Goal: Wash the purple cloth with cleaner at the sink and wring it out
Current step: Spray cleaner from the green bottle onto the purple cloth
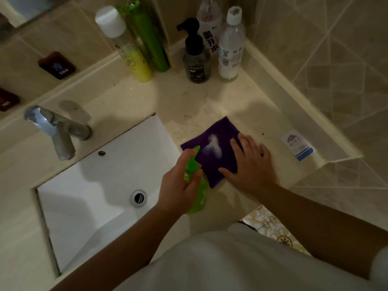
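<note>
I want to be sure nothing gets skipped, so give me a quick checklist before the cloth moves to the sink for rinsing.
1. Cleaner on the purple cloth: white foam patch sits on it. Ok.
2. Cloth held steady: right hand presses flat on its right side. Ok.
3. Green spray bottle put down: left hand grips it. Not ok.
4. Sink basin free of objects. Ok.
5. Water running from faucet: none visible. Not ok.
6. Drain open or plugged: cannot tell.
</note>
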